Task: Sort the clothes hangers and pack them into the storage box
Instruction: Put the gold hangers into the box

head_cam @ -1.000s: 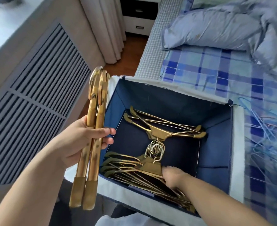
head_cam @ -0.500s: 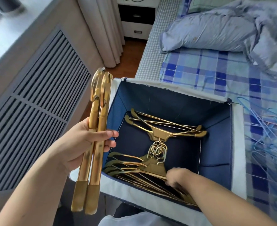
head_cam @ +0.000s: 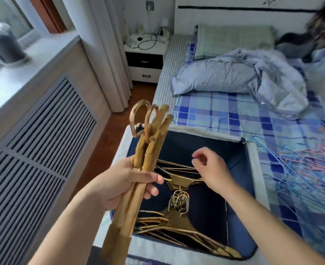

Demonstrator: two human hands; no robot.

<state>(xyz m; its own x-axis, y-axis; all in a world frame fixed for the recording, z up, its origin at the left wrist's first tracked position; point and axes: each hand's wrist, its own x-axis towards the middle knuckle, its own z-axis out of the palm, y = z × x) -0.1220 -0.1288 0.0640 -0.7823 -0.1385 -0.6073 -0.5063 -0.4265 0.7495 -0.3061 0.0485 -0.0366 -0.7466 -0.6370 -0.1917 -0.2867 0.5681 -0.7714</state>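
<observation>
A bundle of gold hangers is gripped by the left hand at nine o'clock of the storage box, packing mid-way, while the empty, loosely curled right hand is probably needed to guide them in.

Storage box left of bed; hangers inside; probably wire hangers on bed.

Gold hangers — bundled upright, more gold hangers stacked inside navy storage box.
</observation>
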